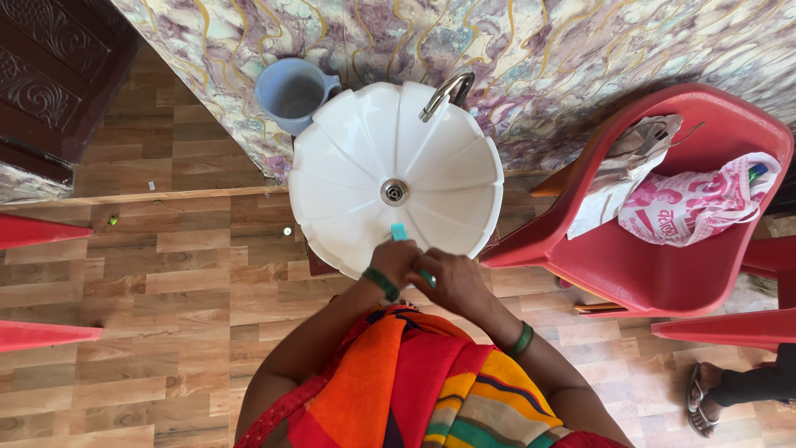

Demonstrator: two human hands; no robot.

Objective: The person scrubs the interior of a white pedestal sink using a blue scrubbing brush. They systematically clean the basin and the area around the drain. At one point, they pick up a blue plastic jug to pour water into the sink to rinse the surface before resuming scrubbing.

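Observation:
Both my hands meet over the near rim of a white scalloped wash basin (356, 158). My left hand (393, 260) is closed around a small teal object (399, 231) whose end sticks out toward the drain (395, 192). My right hand (452, 280) is pressed against the left one, fingers curled, with a bit of teal (428, 278) showing between the hands. Whether the right hand also grips the object is hidden. Green bangles sit on both wrists. A metal tap (444, 93) arches over the far rim of the basin.
A blue-grey plastic mug (290, 94) stands left of the basin against the marbled wall. A red plastic chair (663, 249) at right holds a pink-and-white bag (688, 207) and cloth. Another person's sandalled feet (705, 398) are at lower right. Red chair edges (33, 232) poke in at left.

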